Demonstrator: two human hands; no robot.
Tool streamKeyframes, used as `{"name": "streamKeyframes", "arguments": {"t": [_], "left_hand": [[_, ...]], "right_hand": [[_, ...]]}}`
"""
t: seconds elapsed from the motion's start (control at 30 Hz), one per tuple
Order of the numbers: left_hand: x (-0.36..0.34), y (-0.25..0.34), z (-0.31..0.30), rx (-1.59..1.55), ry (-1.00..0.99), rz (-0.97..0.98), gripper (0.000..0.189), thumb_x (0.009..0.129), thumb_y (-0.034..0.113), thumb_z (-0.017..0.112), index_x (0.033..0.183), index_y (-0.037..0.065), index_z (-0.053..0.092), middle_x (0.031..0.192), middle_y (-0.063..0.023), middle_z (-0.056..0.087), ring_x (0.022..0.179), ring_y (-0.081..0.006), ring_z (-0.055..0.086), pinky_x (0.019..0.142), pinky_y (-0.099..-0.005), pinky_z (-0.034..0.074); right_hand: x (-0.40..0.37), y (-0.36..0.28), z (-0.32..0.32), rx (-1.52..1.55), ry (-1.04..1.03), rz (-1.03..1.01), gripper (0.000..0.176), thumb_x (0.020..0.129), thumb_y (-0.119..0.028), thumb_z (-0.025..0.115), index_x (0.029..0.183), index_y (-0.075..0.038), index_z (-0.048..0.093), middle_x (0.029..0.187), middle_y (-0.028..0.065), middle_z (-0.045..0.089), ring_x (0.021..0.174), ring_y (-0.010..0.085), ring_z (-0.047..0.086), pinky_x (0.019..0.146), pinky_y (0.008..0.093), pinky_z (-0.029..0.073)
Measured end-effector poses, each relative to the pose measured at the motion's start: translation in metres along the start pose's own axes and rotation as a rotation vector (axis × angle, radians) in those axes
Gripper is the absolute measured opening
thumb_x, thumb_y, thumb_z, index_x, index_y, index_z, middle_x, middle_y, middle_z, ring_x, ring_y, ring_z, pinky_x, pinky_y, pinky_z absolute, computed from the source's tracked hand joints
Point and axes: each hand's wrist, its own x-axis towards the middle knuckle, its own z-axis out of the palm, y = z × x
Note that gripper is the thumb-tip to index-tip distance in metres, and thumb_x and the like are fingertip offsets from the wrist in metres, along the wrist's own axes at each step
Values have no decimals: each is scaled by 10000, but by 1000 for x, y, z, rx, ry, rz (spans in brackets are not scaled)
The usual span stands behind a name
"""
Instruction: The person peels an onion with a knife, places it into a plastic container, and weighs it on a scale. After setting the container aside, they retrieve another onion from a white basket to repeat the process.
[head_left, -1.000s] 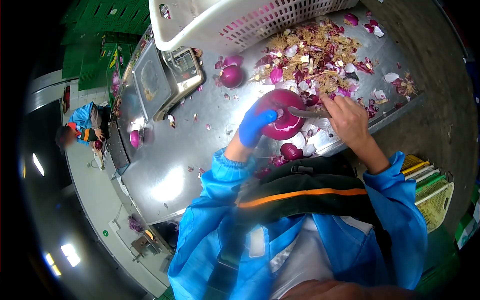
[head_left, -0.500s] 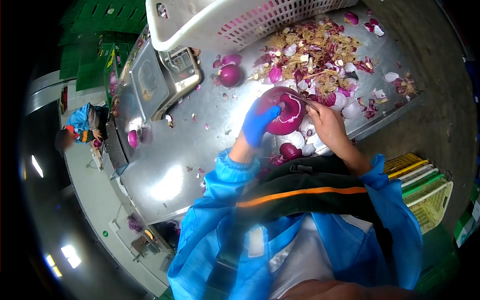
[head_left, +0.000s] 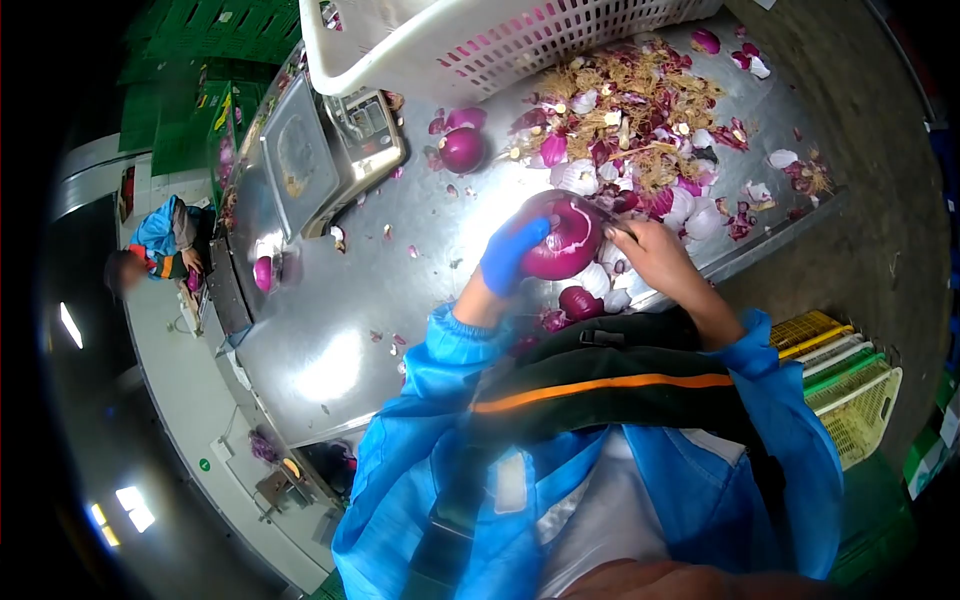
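Note:
My left hand (head_left: pixel 514 252), in a blue glove, is closed around a large red onion (head_left: pixel 562 240) above the metal table. A pale cut line curves over the onion's purple surface. My bare right hand (head_left: pixel 654 256) is closed on a small knife (head_left: pixel 606 214), whose dark, thin blade lies against the onion's right side. The handle is hidden within my fingers. Just below the held onion, another red onion (head_left: pixel 580 303) rests by the table edge among white peels (head_left: pixel 616 299).
A heap of roots and skins (head_left: pixel 630 120) spreads beyond my hands. The white perforated basket (head_left: pixel 480 50) stands at the back, with a scale (head_left: pixel 355 135) to its left. Another onion (head_left: pixel 462 150) lies between them. At far left a person (head_left: pixel 165 240) works; stacked crates (head_left: pixel 850 390) stand at right.
The onion has come slightly down and left in my left hand and is turned, so its cut line faces differently. My right hand and the knife have shifted slightly downward.

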Motion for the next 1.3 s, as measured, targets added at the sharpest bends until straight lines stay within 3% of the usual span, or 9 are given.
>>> {"name": "streamKeyframes", "arguments": {"t": [0.17, 0.3, 0.4, 0.53, 0.63, 0.7, 0.87, 1.0, 1.3], "left_hand": [[-6, 2, 1, 141, 5, -60, 553, 904, 198, 639, 1386, -11, 465, 1315, -121, 550, 1202, -216, 546, 996, -334, 466], [0, -9, -2, 308, -142, 17, 532, 913, 161, 639, 1383, -16, 465, 1316, -132, 552, 1199, -216, 547, 987, -339, 473], [-7, 0, 18, 422, -112, 23, 540, 901, 118, 663, 1383, -19, 461, 1320, -144, 550, 1189, -220, 555, 986, -349, 476], [-7, 1, 19, 318, -93, -26, 610, 860, 109, 724, 1392, -12, 449, 1310, -149, 557, 1172, -221, 564, 993, -363, 472], [4, -12, 1, 431, -156, -56, 649, 851, 144, 740, 1403, -5, 432, 1289, -142, 572, 1147, -216, 576, 991, -357, 472], [-12, -8, 16, 485, -150, -6, 588, 858, 168, 718, 1370, 16, 473, 1253, -109, 591, 1123, -202, 585, 976, -348, 474], [-6, -2, 18, 173, 25, 57, 656, 846, 212, 702, 1406, 27, 415, 1259, -102, 579, 1168, -213, 564, 1020, -350, 444], [8, 7, 12, 77, 19, 274, 750, 803, 307, 743, 1387, -17, 402, 1259, -145, 573, 1172, -248, 569, 1013, -379, 468], [10, -1, 14, 105, 74, 376, 754, 787, 225, 754, 1404, 11, 378, 1307, -147, 529, 1202, -259, 544, 1025, -395, 468]], "right_hand": [[-18, -51, -30, -126, 96, -94, 356, 894, -314, 648, 1173, -93, 637, 1005, 145, 692, 850, 309, 673, 748, 392, 519], [-6, -47, -15, -385, 327, -589, 388, 820, -243, 699, 1192, -149, 640, 892, 47, 644, 771, 207, 659, 669, 318, 524], [-3, -52, -14, -638, 363, -730, 180, 809, -150, 660, 979, -128, 608, 797, 16, 578, 717, 181, 634, 589, 306, 516], [1, -50, -9, -608, 374, -700, 97, 814, -99, 617, 803, -120, 524, 758, 40, 560, 673, 209, 629, 560, 341, 521], [14, -40, -3, -511, 399, -547, 46, 837, -94, 606, 835, -102, 561, 734, 81, 591, 671, 230, 649, 563, 358, 527], [36, -13, -15, -574, 344, -224, 90, 871, -135, 607, 912, -60, 578, 744, 120, 640, 692, 276, 670, 568, 379, 533], [18, -14, -29, -361, 364, -82, 357, 854, -222, 665, 1176, -80, 602, 855, 158, 672, 792, 344, 664, 698, 455, 517], [-12, -29, -28, -506, 428, -302, 382, 780, -180, 696, 1148, -110, 624, 1002, 86, 633, 876, 297, 619, 718, 399, 507], [-16, -33, -23, -600, 549, -463, 522, 676, -115, 743, 1186, -112, 630, 869, 48, 568, 798, 232, 600, 653, 340, 496]]}}
